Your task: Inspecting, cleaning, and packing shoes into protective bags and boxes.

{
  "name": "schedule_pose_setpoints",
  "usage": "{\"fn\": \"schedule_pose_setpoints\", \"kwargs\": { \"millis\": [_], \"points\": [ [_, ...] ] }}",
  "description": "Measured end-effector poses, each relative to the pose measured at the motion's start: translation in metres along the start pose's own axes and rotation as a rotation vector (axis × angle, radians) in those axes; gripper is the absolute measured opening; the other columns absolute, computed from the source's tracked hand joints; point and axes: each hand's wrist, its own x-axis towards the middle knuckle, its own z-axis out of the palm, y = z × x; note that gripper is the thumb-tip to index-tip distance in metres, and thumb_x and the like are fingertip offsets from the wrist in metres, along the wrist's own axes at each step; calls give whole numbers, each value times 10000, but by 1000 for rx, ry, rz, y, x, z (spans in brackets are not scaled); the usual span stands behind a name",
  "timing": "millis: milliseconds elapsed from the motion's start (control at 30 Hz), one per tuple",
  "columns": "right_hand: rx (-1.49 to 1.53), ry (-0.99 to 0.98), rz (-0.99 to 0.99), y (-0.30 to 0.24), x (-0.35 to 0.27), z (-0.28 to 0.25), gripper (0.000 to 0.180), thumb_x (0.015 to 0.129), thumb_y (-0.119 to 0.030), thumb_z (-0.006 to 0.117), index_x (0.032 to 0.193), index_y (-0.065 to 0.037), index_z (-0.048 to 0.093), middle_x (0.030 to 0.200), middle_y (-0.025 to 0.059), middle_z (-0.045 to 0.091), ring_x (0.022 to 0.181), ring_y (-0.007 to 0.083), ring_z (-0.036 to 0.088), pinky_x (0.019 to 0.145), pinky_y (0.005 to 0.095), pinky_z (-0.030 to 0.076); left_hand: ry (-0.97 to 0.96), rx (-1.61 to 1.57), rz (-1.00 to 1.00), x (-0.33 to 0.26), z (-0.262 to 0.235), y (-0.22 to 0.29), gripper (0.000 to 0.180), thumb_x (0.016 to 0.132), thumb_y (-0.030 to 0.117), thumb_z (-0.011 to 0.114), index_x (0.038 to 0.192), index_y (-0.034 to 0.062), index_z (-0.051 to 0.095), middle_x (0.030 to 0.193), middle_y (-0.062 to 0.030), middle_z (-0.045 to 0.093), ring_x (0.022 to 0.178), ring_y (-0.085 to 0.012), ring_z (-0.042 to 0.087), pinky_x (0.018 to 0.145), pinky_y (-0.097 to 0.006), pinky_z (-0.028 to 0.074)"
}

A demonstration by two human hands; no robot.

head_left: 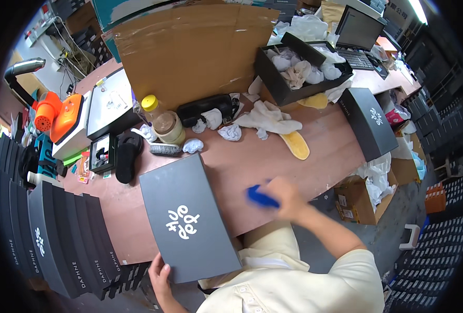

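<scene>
Right-hand grip: a blue object (pixel 263 197) is being held, closed in the fingers of the right hand (pixel 286 202); its kind is being hidden by blur, and whether the tabletop is being touched cannot be told.
Left-hand contact: the near left corner of a grey shoebox (pixel 190 250) is being touched by the left hand (pixel 160 275), with the thumb being laid by the corner, probably to steady it; how firmly it is being gripped cannot be told.
Shoebox: it is being supported by the pinkish-brown tabletop (pixel 325 167), slanted, its near end being carried past the edge toward the body, perhaps for easy reach; its white-lettered lid is being kept uppermost.
Beyond the box: a black slipper (pixel 128 156), a bristle brush (pixel 165 149) and a yellow-capped bottle (pixel 149 103) are being kept near its far end, seemingly within reach.
Table middle: a yellow insole (pixel 295 145) is being partly covered by a pale cloth (pixel 269 116).
Far side: wadded paper (pixel 299 73) is being gathered in an open black box (pixel 281 96), likely for containment.
Left flank: more shoeboxes (pixel 56 235) are being stood closely in rows, apparently to save room.
</scene>
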Motion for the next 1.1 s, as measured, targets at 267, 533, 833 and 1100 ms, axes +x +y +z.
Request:
{"fn": "schedule_pose_setpoints", "kwargs": {
  "millis": [267, 533, 833, 1100],
  "points": [
    [-570, 461, 219, 27, 51, -74, 663, 773, -286, 692, 1283, 33, 413, 1305, 247, 410, 1211, 385, 391, 1029, 474, 285, 222, 82, -145, 33, 15, 17, 375, 869, 157, 565, 1158, -82, 552, 1035, -100, 624, 938, -138, 570, 825, -244, 432],
    [1222, -220, 929, -52, -12, 94, 401, 909, -329, 546, 1130, 5, 541, 1208, 89, 497, 1099, 168, 461, 932, 370, 383, 97, -382, -376, 33, -7, 17, 303, 865, 187, 592, 1068, -37, 573, 941, -69, 634, 831, -123, 603, 732, -239, 483],
    [1213, -155, 418, -139, 25, 37, 558, 856, -192, 630, 1278, 66, 370, 1298, 158, 420, 1191, 200, 424, 978, 361, 374, 31, -539, 173, 0, 16, 60, 645, 741, 253, 710, 1234, -72, 450, 1193, -127, 532, 1119, -207, 499, 964, -327, 385],
    [1026, -410, 162, -242, 116, 144, 379, 865, -320, 616, 911, 24, 464, 741, 154, 570, 682, 172, 563, 600, 351, 436, 822, 270, 814, -40, -16, 46, 1012, 780, 700, 460, 1377, -71, 188, 1388, -257, 316, 1283, -394, 351, 1055, -467, 282]
  ]
}}
